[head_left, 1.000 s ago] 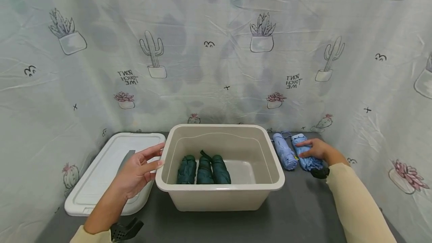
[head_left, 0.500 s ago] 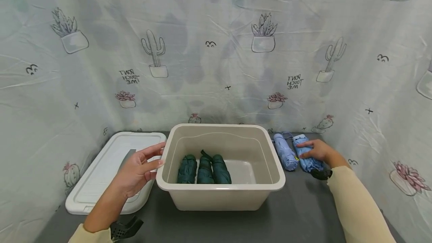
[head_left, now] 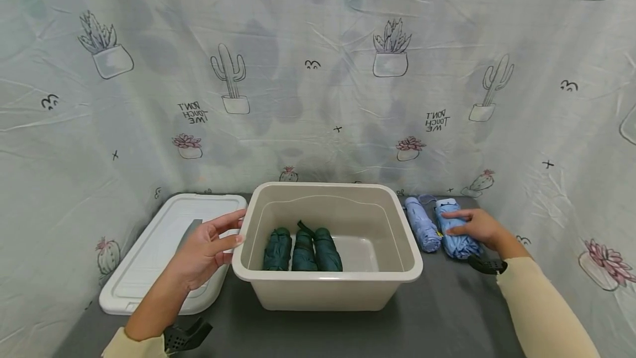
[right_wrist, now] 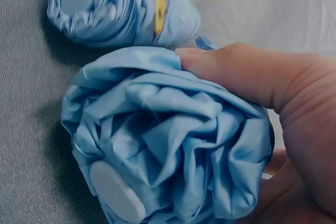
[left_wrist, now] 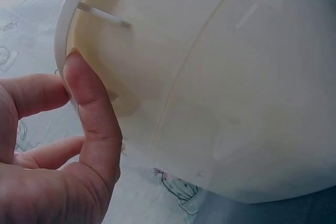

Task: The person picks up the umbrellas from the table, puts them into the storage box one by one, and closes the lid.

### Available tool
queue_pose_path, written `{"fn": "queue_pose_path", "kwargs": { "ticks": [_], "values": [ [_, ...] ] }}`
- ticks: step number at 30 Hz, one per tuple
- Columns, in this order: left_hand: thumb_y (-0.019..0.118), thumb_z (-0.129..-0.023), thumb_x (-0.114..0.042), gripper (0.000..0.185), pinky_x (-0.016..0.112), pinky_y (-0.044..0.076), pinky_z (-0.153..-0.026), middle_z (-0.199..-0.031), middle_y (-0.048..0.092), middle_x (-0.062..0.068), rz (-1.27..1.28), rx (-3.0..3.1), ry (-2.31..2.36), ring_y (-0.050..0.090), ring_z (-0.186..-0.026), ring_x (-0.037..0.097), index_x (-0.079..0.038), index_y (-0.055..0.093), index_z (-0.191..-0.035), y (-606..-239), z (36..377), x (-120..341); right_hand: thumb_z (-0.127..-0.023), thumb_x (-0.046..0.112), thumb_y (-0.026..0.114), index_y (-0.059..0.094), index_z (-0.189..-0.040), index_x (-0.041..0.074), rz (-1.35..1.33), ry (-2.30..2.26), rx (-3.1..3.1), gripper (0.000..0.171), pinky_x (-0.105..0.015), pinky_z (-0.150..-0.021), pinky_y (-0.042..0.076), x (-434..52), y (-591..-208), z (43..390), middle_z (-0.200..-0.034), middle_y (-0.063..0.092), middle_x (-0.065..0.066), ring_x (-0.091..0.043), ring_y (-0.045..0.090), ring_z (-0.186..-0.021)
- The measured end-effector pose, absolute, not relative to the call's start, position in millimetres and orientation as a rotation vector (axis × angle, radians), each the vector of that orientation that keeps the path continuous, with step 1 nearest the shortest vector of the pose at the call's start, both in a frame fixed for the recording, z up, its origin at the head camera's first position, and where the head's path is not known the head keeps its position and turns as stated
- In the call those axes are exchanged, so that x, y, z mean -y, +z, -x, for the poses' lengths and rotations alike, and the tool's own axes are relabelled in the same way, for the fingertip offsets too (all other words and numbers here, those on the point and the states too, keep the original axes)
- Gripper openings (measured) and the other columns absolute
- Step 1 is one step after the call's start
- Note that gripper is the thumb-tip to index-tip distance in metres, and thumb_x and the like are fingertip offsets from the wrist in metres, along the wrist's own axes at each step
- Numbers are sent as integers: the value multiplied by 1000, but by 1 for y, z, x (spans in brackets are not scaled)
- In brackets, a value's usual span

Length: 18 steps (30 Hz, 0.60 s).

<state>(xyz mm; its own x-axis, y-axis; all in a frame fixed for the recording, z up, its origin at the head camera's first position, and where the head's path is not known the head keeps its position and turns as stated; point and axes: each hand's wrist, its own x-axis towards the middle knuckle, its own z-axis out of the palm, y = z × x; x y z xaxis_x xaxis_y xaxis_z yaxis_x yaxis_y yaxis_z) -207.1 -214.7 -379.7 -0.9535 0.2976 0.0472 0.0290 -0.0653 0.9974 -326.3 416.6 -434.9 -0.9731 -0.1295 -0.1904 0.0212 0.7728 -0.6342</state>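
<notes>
A beige plastic storage bin (head_left: 328,291) stands in the middle, holding three rolled dark-green folding umbrellas (head_left: 304,250) side by side at its left. My left hand (head_left: 206,250) grips the bin's left rim, thumb and fingers at its edge; the left wrist view shows the thumb (left_wrist: 86,93) against the rim. On the right, my right hand (head_left: 477,228) holds a light-blue folding umbrella (head_left: 458,243) low over the table, thumb (right_wrist: 231,72) on its near side in the right wrist view. Another periwinkle-blue folding umbrella (head_left: 422,226) with a yellow tag lies just left of it.
A white lid (head_left: 144,269) lies flat left of the bin, partly behind my left arm. The dark grey table (head_left: 328,333) meets a pale cactus-print curtain (head_left: 318,98) at the back and sides.
My right hand and the light-blue umbrella have shifted slightly right and toward me, widening the gap to the other blue umbrella. The left hand stays at the bin's rim.
</notes>
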Motion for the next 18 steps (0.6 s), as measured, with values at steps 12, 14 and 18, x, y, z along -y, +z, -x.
{"fn": "queue_pose_path", "kwargs": {
  "ticks": [12, 14, 18],
  "values": [
    [62, -102, -7, 64, 38, 63, -84, -125, 55, 7, -381, -2018, 2126, 72, -105, 17, 2, 33, -158, -380, 207, 215, -86, 28, 84, 58, -144, 4, 186, -1143, -2731, 68, -37, -96, 54, -396, -400, 305, -158, 33, -36, -53, 38, -140],
    [62, -102, -7, 64, 38, 63, -84, -124, 55, 7, -378, -2022, 2125, 72, -105, 17, 2, 33, -158, -380, 208, 215, -85, 27, 84, 58, -144, 3, 205, -1160, -2724, 69, -29, -91, 54, -392, -395, 301, -158, 34, -35, -52, 37, -141],
    [62, -102, -7, 64, 38, 63, -84, -125, 54, 7, -364, -2030, 2121, 73, -105, 17, 2, 32, -158, -380, 207, 216, -86, 24, 83, 56, -144, 1, 241, -1254, -2676, 68, -26, -85, 56, -383, -386, 291, -159, 32, -35, -50, 41, -136]
  ]
}}
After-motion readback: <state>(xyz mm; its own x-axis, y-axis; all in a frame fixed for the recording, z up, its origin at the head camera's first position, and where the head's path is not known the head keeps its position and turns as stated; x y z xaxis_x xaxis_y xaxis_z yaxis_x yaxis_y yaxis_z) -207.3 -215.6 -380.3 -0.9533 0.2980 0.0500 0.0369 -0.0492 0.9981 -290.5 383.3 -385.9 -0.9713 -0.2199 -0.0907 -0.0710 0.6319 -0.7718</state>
